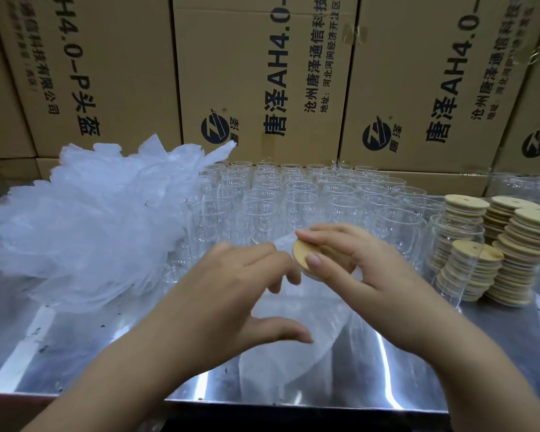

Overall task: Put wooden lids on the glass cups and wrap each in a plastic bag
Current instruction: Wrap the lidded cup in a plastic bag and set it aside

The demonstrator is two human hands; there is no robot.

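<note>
Our right hand holds the wooden lid. The thumb lies on its near edge and the index finger reaches over its far edge, so the lid sits at the fingertips, to the left of the palm. Our left hand is just left of the lid, with the fingers bent and the thumb spread out below them. Its fingertips are almost at the lid's edge. This hand is blurred, and we cannot tell if it pinches the film or only touches it.

Under the lid hangs a plastic bag, cloudy and loose. The glass cup inside it we can hardly make out through the film.

All this is over a shiny metal table. Behind the lid stand many rows of empty glass cups, close together. To the left of the lid is a big pile of plastic bags. To the right of the lid are several stacks of wooden lids, and one single cup stands in front of them. Far behind the lid is a wall of cardboard boxes with dark printed letters.

The stacks at the right edge are cut off, and the back rows of cups melt into each other.
</note>
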